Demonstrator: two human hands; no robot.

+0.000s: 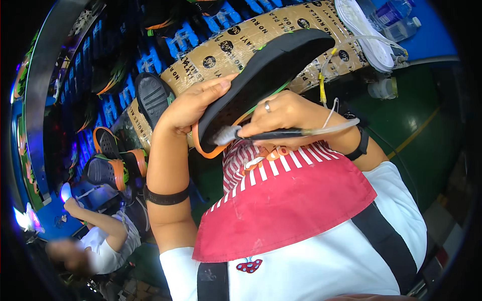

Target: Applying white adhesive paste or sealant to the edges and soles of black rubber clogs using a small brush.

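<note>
My left hand (pixel 198 104) grips the edge of a black shoe (pixel 273 67) with an orange rim at its near end and green trim. The shoe is tilted, its hollow inner side turned toward me. In my right hand (pixel 293 116), which wears a ring, is a brush (pixel 273 134) with a dark handle and pale bristles. A clear tube runs from the handle's end past my wrist. The bristles touch or nearly touch the inside of the shoe by the orange rim. Left of my left hand, a black shoe sole (pixel 153 98) leans on the bench.
A bench covered with printed brown wrapping (pixel 216 55) lies beyond my hands. White soles (pixel 369 37) and plastic bottles (pixel 401 29) sit at the far right. Blue racks (pixel 186 40) hold more shoes, and several orange-edged shoes (pixel 106 170) are at left. Another person (pixel 108 236) works at lower left.
</note>
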